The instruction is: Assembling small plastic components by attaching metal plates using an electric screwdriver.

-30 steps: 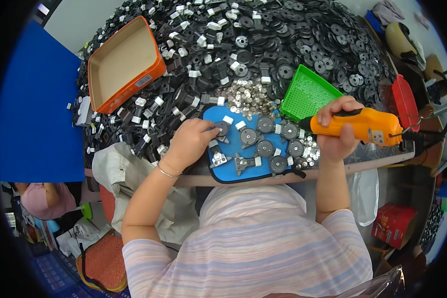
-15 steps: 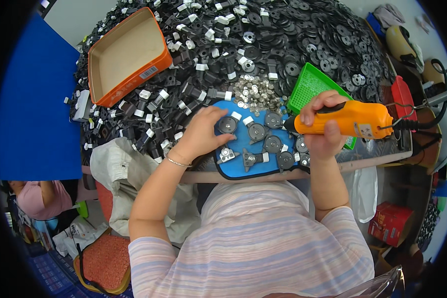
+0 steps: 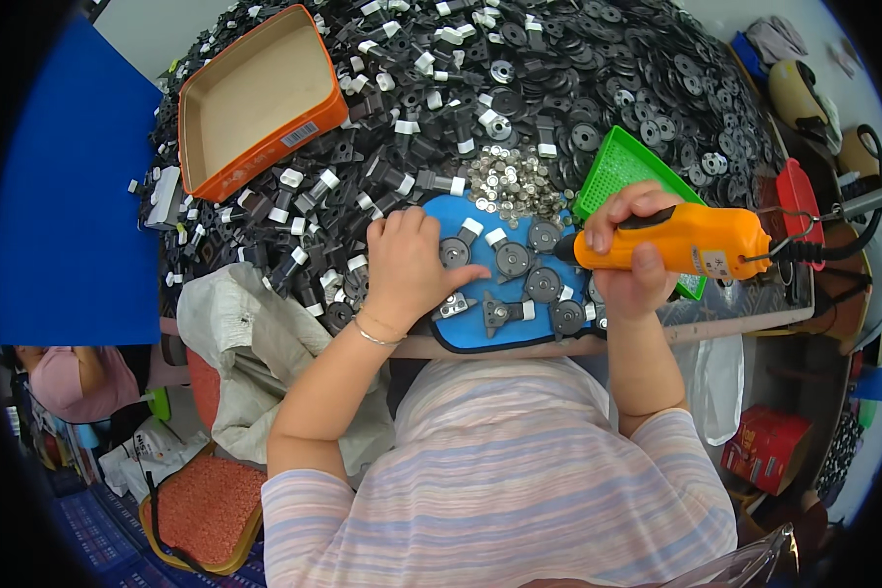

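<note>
My right hand (image 3: 633,257) is wrapped round an orange electric screwdriver (image 3: 701,242), whose dark tip points left over the blue mat (image 3: 480,331). My left hand (image 3: 410,263) is at the mat's left edge, palm down over black parts, its thumb stretched out to the right. Its fingertips are partly hidden. Just right of it lies a round black part with a white tab (image 3: 455,252), and below the thumb a grey metal piece (image 3: 452,306). Several similar round assemblies (image 3: 512,261) rest on the mat, with a winged black part (image 3: 500,312) near its front.
Black parts with white tabs (image 3: 309,196) and black discs (image 3: 647,78) heap the table. Small silver pieces (image 3: 510,181) lie behind the mat. An orange box (image 3: 265,98) rests on the heap; a green basket (image 3: 622,176) stands at right. Another person (image 3: 83,382) is at far left.
My left hand has moved left and slightly down, off the round part, to the mat's left edge. My right hand still holds the screwdriver in nearly the same spot.
</note>
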### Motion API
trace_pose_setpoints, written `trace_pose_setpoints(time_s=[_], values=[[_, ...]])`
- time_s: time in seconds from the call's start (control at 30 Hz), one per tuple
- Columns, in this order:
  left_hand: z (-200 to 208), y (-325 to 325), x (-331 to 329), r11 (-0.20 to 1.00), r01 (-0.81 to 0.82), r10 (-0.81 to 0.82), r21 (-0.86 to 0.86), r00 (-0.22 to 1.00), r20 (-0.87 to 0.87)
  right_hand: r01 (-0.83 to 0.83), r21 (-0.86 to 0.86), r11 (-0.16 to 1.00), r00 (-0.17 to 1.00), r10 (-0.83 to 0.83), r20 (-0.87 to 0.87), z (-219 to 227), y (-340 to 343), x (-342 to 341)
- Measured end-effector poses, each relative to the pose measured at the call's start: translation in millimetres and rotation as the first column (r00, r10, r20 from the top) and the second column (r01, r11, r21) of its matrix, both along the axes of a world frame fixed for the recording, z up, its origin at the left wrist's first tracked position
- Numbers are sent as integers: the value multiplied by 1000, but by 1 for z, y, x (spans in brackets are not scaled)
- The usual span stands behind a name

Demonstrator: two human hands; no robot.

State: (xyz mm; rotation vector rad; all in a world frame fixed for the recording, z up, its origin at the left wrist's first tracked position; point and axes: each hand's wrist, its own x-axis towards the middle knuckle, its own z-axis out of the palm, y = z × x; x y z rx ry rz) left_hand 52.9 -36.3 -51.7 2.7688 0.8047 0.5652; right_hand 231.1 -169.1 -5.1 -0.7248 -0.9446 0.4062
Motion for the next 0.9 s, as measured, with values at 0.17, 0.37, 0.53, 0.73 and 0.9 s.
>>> trace_pose_setpoints(time_s=[0.17,0.37,0.53,0.73,0.9], values=[[-1,11,-16,950,168,-146,-262,984,103,-64,107,992,995,71,-64,-1,0,1],[-1,14,-13,942,195,-200,-272,980,9,-67,99,993,996,72,-48,-4,0,-2],[-5,7,-7,974,124,-118,-191,992,45,-39,-4,999,999,39,-3,-2,-2,-3],[-9,4,-7,992,81,-76,-96,996,51,-82,46,996,996,84,-23,-3,6,-9],[-11,3,-10,993,71,-63,-90,994,87,-95,-15,995,995,95,6,0,10,-14]])
